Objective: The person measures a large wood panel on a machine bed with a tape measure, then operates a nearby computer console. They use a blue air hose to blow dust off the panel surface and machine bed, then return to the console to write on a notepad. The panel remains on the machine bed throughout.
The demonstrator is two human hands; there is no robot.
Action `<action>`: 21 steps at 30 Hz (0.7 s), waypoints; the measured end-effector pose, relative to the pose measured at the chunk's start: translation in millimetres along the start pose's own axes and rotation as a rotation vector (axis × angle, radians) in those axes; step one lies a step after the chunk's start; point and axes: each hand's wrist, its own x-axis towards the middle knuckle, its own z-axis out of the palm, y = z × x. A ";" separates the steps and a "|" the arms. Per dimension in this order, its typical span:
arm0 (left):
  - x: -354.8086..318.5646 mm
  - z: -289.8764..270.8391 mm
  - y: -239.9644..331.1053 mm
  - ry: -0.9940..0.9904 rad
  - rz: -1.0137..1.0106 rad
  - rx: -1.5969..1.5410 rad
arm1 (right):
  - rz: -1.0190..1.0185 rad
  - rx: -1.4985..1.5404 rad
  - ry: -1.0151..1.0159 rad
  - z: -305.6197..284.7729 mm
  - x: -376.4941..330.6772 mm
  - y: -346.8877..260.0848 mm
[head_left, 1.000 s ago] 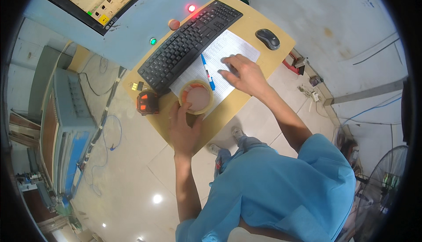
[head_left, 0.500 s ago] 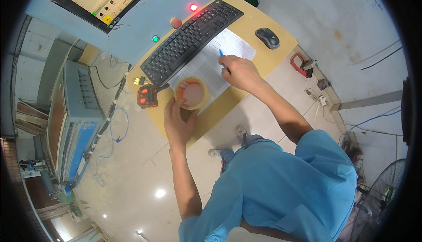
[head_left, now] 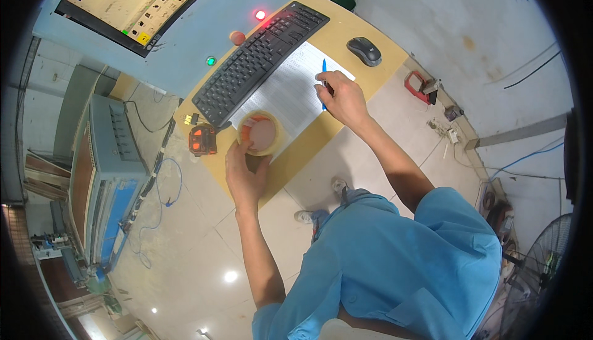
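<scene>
- The left hand (head_left: pixel 245 173) grips a roll of tape (head_left: pixel 260 132) at the near left end of the wooden desk (head_left: pixel 364 26) — fingers curled round the roll's near side, thumb against its edge.
- The roll lies with its hole facing up, partly on the lower corner of a printed sheet of paper (head_left: pixel 289 90).
- The right hand (head_left: pixel 343 97) rests on the right edge of that sheet, fingers bent and closed round a blue pen (head_left: pixel 323 71) whose upper end sticks out beyond the knuckles.
- A black keyboard (head_left: pixel 259 59) lies slantwise just beyond the paper, touching its far edge.
- A dark mouse (head_left: pixel 364 50) sits near the far right of the desk, well apart from both hands.
- A small black-and-orange device (head_left: pixel 202 140) sits just left of the roll at the desk's corner.
- Behind the keyboard, a blue panel carries a red lamp (head_left: pixel 260 15), a green button (head_left: pixel 211 61) and a screen (head_left: pixel 133 0) above.
</scene>
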 end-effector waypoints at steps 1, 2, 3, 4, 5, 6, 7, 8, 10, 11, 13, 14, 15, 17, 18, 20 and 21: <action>-0.3 0.2 -0.2 -0.002 -0.003 0.002 | -0.001 0.002 0.005 0.1 0.0 0.2; -0.5 0.5 -0.4 0.005 0.010 0.009 | -0.003 0.003 0.010 0.0 0.2 0.2; -0.5 0.9 -0.7 0.012 0.023 0.015 | 0.004 0.014 0.015 -0.2 0.4 0.1; -0.7 1.4 -1.1 0.021 0.035 0.017 | 0.013 0.025 0.020 -0.4 0.4 0.0; -0.7 1.8 -1.5 0.019 0.037 0.027 | 0.017 0.033 0.023 -0.5 0.5 -0.1; -0.7 2.3 -2.0 0.020 0.038 0.033 | 0.020 0.032 0.024 -0.6 0.3 -0.2; -0.6 2.7 -2.6 0.021 0.039 0.038 | 0.020 0.028 0.024 -0.5 0.1 -0.4; -0.6 2.9 -3.1 0.031 0.050 0.037 | 0.020 0.023 0.018 -0.4 -0.1 -0.5; -1.0 2.5 -4.1 0.041 0.058 0.034 | -0.002 0.014 0.038 0.1 -0.3 -1.0; -1.5 2.0 -4.5 0.039 0.064 0.018 | -0.013 0.010 0.044 0.3 -0.8 -1.4; -2.3 0.9 -5.4 0.026 0.051 -0.024 | 0.010 0.027 0.042 0.6 -1.6 -2.4; -2.7 0.6 -5.7 0.019 0.049 -0.002 | 0.008 0.037 0.048 0.6 -2.0 -2.9; -3.0 0.6 -6.0 0.018 0.045 0.009 | 0.011 0.022 0.049 0.5 -2.5 -3.4; -3.0 1.2 -6.5 0.021 0.056 0.029 | 0.011 -0.013 0.051 0.0 -3.6 -4.0; -2.8 1.7 -6.6 0.026 0.070 0.038 | -0.082 -0.065 0.101 -0.2 -3.6 -4.2; -2.9 3.0 -6.1 0.032 0.086 0.055 | -0.239 -0.180 0.174 -0.5 -3.5 -4.8; -3.5 3.9 -5.3 0.033 0.087 0.064 | -0.208 -0.173 0.150 -0.8 -3.5 -4.9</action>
